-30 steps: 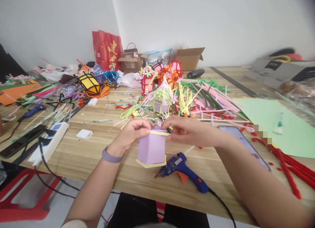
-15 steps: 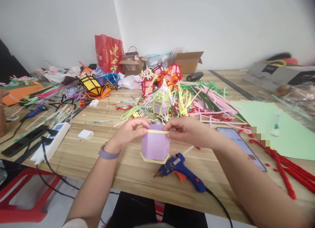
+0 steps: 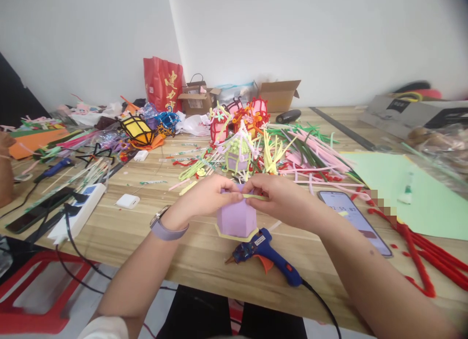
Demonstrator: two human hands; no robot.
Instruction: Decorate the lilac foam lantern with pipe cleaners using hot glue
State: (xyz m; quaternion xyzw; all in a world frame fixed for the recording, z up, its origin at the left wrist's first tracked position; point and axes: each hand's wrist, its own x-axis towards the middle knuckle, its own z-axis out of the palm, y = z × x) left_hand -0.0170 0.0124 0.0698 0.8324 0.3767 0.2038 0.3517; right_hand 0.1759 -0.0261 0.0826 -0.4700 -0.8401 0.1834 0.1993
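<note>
Because the yellow strip [image 3: 259, 197] lies along the upper edge of the purple box [image 3: 237, 219], both hands are placed at that edge, close together. The box is located at the near middle of the table [image 3: 175, 261], roughly upright, with its open top toward the hands; whether its base is fully borne by the table cannot be told.

By the left hand [image 3: 210, 196], the rim is clamped between thumb and fingers, the thumb being set on the outer face and the fingertips over the inner side. Such a grip appears suited to backing the thin wall against pressure. By the right hand [image 3: 281, 197], the strip is pinched between thumb and forefinger beside the left thumb, presumably so that it is held level and flush with the edge.

The glue gun [image 3: 263, 249] is laid on its side just in front of the box, with its nozzle directed leftward and its cord [image 3: 323, 302] led off toward the near edge; both hands are thus left free, and the tool is within easy reach. Beyond the box, a decorated lantern [image 3: 239, 151] is stood, where it could be viewed as a pattern.
</note>
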